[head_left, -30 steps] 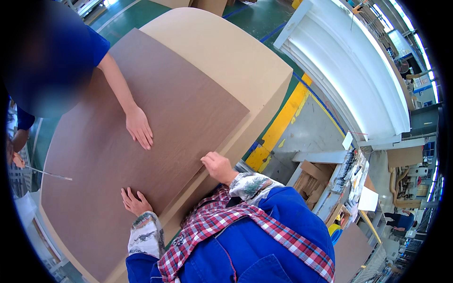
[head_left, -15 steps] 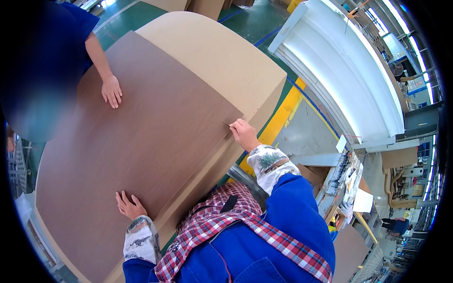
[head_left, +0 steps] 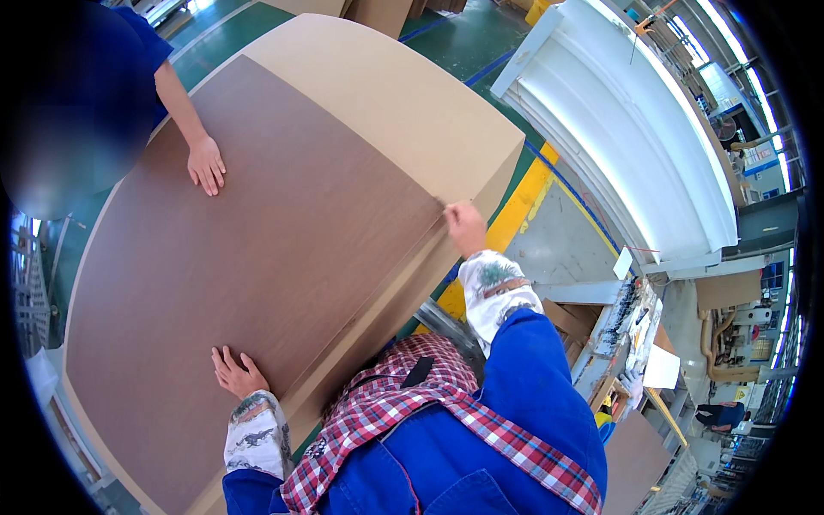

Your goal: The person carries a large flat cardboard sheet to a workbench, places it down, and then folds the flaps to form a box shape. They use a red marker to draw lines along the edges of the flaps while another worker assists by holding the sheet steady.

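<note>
A large brown sheet [head_left: 257, 206] lies over a paler tan board [head_left: 403, 103]. Flat on the sheet, near its close edge, my left hand [head_left: 238, 372] rests with its fingers spread. My right hand [head_left: 465, 228] is closed at the sheet's right corner, fingers pinched together. Between them is a thin dark pointed tool, now smeared and mostly hidden, its exact kind unclear. Across the sheet, a co-worker's hand [head_left: 206, 165] lies flat on the brown surface.
A long white curved panel [head_left: 618, 129] stands at the upper right. Yellow floor markings [head_left: 521, 206] run beside the board stack. To my right is a cluttered workbench [head_left: 614, 335]. A co-worker in blue [head_left: 129, 51] stands at the far left.
My right hand has moved slightly right and away from me, to the sheet's corner, with the thin tool. My left hand and the co-worker's hand stay nearly in place.
</note>
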`<action>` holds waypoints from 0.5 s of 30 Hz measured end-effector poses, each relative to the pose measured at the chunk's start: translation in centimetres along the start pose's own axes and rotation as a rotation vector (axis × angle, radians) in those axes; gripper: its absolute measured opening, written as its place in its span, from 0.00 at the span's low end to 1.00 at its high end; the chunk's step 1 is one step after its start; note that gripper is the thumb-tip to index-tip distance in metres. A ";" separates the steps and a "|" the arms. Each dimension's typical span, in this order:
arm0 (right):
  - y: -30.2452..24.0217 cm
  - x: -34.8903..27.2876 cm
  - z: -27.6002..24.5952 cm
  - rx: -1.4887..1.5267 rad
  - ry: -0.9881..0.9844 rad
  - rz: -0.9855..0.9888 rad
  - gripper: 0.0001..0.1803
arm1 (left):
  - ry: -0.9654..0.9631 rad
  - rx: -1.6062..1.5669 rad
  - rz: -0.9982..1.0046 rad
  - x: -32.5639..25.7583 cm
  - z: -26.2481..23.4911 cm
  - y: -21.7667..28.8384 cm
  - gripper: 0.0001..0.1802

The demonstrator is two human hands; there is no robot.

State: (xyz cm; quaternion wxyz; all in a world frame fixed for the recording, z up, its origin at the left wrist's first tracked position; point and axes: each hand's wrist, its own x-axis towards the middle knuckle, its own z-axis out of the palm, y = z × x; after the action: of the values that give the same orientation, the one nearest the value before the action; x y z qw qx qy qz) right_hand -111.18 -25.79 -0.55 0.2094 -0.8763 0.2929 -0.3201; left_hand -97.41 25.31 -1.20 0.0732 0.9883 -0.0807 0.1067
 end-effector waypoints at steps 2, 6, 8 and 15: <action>1.2 1.1 -0.3 -0.161 0.246 0.162 0.04 | 0.001 0.002 -0.005 0.1 -0.1 0.1 0.23; 1.9 1.1 0.1 -0.085 0.090 0.020 0.04 | 0.019 -0.020 0.002 0.0 -0.3 0.3 0.23; 0.6 -0.3 1.1 -0.052 0.078 -0.011 0.05 | 0.020 -0.007 0.012 0.0 -0.3 0.4 0.23; -14.0 -11.0 3.9 0.109 -0.201 -0.332 0.05 | 0.000 -0.001 -0.007 0.1 -0.5 0.6 0.23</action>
State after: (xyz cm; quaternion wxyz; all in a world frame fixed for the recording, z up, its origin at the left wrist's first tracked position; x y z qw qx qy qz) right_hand -110.12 -7.64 -0.36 0.2290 -0.9276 0.1045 -0.2762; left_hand -97.55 24.77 -0.61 0.0742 0.9885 -0.0771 0.1064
